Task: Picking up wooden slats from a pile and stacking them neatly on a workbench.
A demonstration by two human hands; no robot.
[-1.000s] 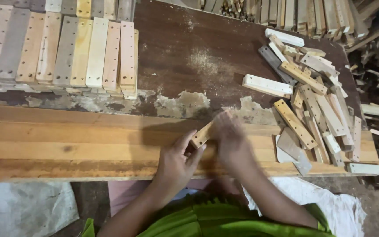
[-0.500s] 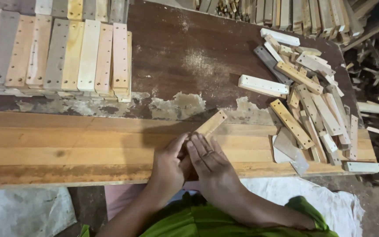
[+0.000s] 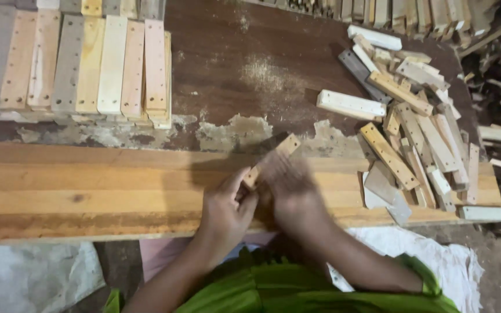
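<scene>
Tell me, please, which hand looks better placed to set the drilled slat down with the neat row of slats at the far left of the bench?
Probably the left hand: it pinches the slat's near end, and the row of slats lies on its side. The right hand, blurred, lies over the slat beside the loose pile.

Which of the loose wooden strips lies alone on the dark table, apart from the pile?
The pale, thick strip left of the pile. Bare dark table surrounds it, whereas the others overlap one another.
</scene>
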